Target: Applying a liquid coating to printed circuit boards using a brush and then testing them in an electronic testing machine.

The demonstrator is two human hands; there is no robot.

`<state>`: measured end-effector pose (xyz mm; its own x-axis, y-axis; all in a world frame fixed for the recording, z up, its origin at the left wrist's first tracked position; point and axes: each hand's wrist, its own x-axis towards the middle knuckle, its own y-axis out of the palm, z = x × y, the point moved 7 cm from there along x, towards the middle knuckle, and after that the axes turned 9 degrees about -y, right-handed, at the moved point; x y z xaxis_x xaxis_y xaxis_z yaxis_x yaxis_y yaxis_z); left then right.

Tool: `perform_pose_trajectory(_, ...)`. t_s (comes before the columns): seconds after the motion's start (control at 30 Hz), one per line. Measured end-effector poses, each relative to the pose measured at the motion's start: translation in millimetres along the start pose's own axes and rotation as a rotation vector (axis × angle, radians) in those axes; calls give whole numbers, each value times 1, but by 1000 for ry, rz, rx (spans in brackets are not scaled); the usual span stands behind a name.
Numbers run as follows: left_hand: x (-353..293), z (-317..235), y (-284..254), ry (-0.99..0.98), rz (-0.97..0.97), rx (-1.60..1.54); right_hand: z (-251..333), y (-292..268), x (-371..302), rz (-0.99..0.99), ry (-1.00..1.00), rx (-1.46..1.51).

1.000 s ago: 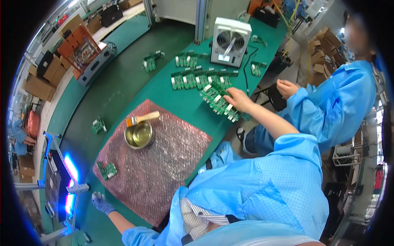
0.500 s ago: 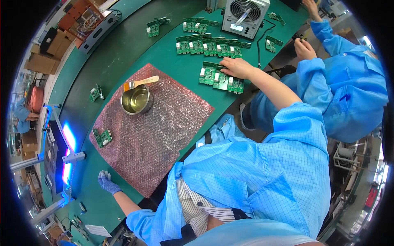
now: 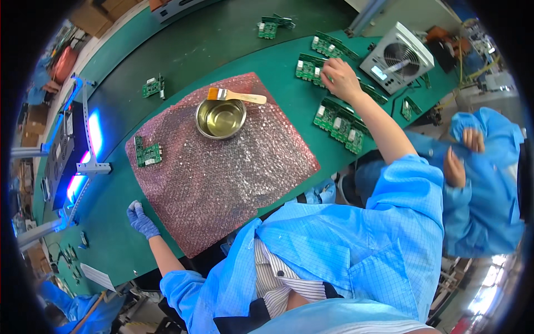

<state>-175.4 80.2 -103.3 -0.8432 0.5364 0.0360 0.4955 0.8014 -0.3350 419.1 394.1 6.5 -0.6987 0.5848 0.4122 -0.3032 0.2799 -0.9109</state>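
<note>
My right hand [image 3: 341,81] is bare and reaches over a row of green circuit boards [image 3: 307,69], its bent fingers on a board there. The fingers partly cover that board. A second group of boards [image 3: 338,124] stands just nearer, below my right forearm. My left hand [image 3: 143,220], in a purple glove with pale fingertips, rests on the green table beside the pink bubble-wrap sheet [image 3: 222,183], holding nothing, fingers loosely extended. On the sheet stand a metal bowl of yellowish liquid [image 3: 221,119], with a wooden-handled brush [image 3: 236,96] across its rim, and a single circuit board [image 3: 148,152].
A white fan unit [image 3: 397,58] stands at the far right with a black cable. More boards lie at the back [image 3: 275,26] and left [image 3: 154,87]. A metal frame with blue-lit lamps [image 3: 95,136] rises at the left. A co-worker in blue [image 3: 484,183] is at the right.
My right hand has moved from the nearer group of boards to the row farther back. My view has swung, shifting the scene. The left hand remains by the sheet's edge.
</note>
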Motion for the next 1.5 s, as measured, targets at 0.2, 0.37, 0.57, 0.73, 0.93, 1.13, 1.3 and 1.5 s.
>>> perform_pose_trajectory(0.2, -9, -5, 2, -52, -31, 59, -62, 83, 117, -33, 5, -131)
perform_pose_trajectory(0.37, -16, -8, 4, -98, -33, 76, -104, 133, 172, -21, 171, -292)
perform_pose_trajectory(0.57, -19, -15, 0, -27, -25, 121, -110, 145, 185, 177, 315, -203)
perform_pose_trajectory(0.73, -17, -15, 4, -23, -24, 105, -111, 139, 162, 37, 403, -47)
perform_pose_trajectory(0.93, -16, -23, 10, -5, -14, 221, -110, 121, 153, 75, 567, 16)
perform_pose_trajectory(1.13, -18, -25, 14, -17, -20, 214, -130, 135, 128, 280, 715, 23)
perform_pose_trajectory(1.3, -3, -20, -17, -241, -46, 86, -111, 143, 159, 43, 521, -155)
perform_pose_trajectory(1.5, 71, -126, 65, 51, 52, 58, -150, 172, 161, 194, 600, 105)
